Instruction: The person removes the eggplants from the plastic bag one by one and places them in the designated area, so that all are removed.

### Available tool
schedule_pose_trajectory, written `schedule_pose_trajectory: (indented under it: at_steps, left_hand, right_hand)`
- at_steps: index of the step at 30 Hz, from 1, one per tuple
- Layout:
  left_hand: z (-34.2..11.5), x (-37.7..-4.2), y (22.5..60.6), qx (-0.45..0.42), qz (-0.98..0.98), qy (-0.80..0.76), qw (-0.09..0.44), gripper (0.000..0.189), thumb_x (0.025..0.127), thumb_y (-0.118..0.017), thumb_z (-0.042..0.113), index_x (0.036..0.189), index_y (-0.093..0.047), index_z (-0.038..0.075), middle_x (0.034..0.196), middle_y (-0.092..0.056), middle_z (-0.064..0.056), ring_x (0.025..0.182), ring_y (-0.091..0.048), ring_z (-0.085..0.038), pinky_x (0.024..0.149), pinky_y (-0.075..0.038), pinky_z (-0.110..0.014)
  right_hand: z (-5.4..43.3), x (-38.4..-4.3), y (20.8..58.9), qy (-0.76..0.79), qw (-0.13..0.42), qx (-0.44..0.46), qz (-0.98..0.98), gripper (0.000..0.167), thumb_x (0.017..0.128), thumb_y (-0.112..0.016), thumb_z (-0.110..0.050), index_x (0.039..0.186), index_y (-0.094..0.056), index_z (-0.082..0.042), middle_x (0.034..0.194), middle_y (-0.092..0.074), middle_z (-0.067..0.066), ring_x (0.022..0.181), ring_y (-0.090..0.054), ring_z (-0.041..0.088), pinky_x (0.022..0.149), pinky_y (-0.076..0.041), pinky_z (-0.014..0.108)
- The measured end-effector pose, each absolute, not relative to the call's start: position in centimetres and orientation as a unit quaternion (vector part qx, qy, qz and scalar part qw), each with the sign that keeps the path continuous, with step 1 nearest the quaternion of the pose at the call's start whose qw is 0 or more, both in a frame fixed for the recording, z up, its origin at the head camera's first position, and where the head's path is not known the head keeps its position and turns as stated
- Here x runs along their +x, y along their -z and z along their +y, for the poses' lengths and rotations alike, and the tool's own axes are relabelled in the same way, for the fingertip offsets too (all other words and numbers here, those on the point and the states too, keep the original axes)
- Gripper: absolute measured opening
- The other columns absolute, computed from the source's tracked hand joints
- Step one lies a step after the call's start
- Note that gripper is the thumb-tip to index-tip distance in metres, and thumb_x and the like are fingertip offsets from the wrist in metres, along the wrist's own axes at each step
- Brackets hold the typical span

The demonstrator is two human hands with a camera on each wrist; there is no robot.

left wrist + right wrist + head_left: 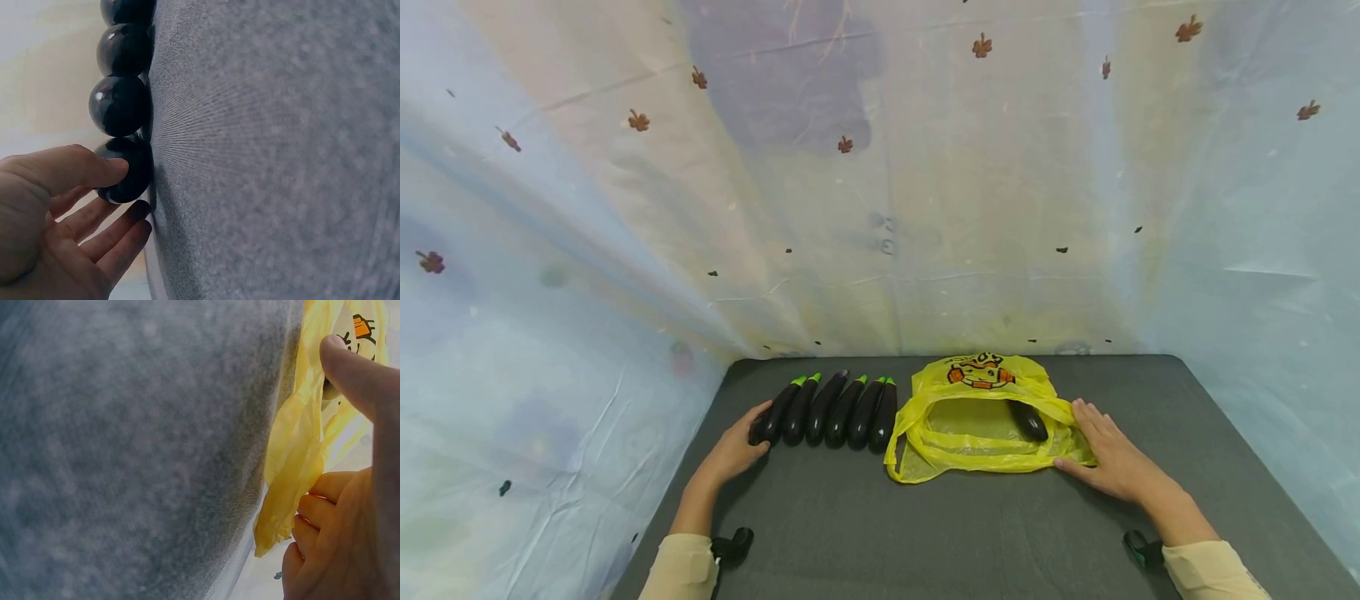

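A row of several dark eggplants point(842, 414) with green stem ends lies side by side on the grey table. My left hand point(739, 447) is at the left end of this row. It holds the outermost eggplant point(140, 172) by its rounded end, thumb on the front and fingers behind. Right of the row lies a yellow plastic bag point(977, 462) with a printed cartoon, its mouth facing me. Inside it one eggplant point(1028, 422) shows through the opening. My right hand point(1112, 457) touches the bag's right edge, thumb at the mouth, fingers extended along the outside.
The grey table point(880, 533) reaches back to a pale printed sheet point(925, 275) that hangs behind it and along both sides. A dark band with a small device point(732, 546) is on my left wrist, and a similar one point(1142, 550) on the right.
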State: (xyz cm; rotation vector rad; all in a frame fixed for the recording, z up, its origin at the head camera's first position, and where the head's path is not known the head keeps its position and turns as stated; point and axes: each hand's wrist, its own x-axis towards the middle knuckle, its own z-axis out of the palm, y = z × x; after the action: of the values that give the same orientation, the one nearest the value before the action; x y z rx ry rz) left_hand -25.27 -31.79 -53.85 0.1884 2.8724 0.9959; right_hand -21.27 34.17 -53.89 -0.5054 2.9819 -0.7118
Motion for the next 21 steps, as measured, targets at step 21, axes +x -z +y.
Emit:
schedule_pose_trajectory:
  at_steps: [21]
  left_hand:
    - [-32.43,-24.68,53.36,0.063,0.939,-0.335,0.035,0.075,0.106,-0.071,0.016,0.168,-0.030,0.001,0.164,-0.037,-0.034,0.145,-0.044,-0.056,0.113,-0.043,-0.069]
  right_hand:
    - [34.21,-21.50,53.98,0.214,0.014,-0.167,0.962,0.110,0.098,-0.073,-0.058,0.169,-0.018,0.005,0.173,-0.018,0.034,0.158,-0.018,0.056,0.130,-0.011,0.064]
